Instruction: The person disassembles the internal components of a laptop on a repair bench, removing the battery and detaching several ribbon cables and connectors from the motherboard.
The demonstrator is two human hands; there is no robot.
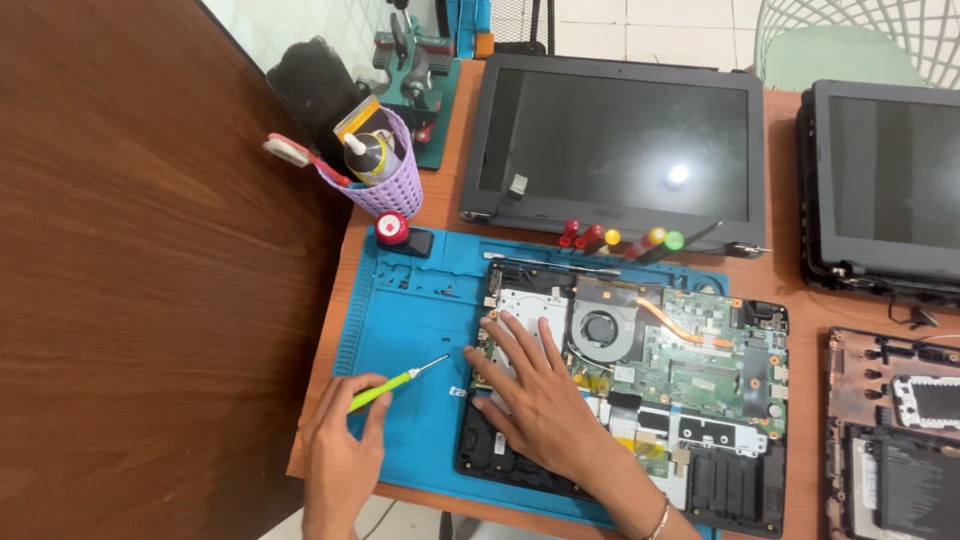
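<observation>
Screwdriver (398, 381) between left fingers (370, 398)

Right hand (535, 395) covered part of the opened laptop base (640, 390), so the drive bay and board area under the palm were hidden. Left hand (340, 450) was cut off at the wrist by the bottom edge; its grip hid the rear of the green screwdriver (395, 384). Second laptop screen (885, 190) ran off the right edge, as did the bare chassis (895, 430) below it. White basket (850, 40) was cropped at the top. Screws on the blue mat (410, 320) were too small to tell apart. Items in the purple cup (385, 175) overlapped, only partly visible.
</observation>
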